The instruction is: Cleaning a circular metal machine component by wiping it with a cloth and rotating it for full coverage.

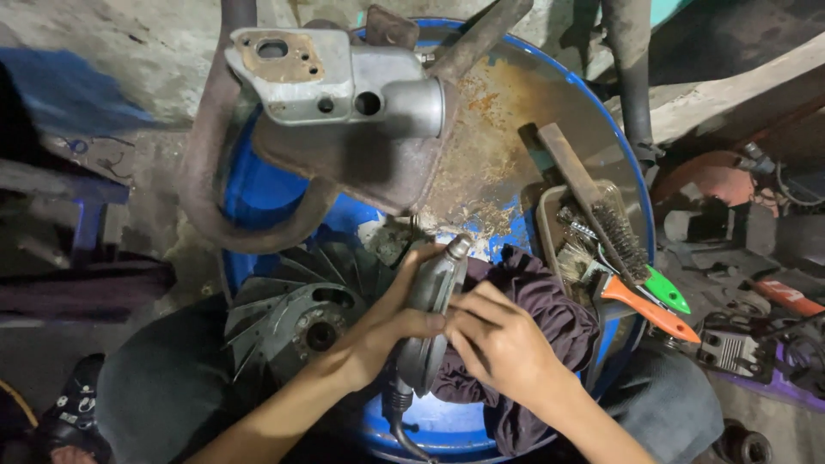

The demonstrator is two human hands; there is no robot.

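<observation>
Grey rotary tool sat gripped in left hand over blue drum lid; right hand pinched its body w/ dark cloth beneath. Finned flywheel just left, engine casing above. Tray w/ wire brushes crowded right side, near cloth.

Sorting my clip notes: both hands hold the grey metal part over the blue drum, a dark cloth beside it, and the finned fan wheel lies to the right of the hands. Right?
Nearly. In the head view the finned fan wheel lies left of the hands, not right. The rest stands.
</observation>
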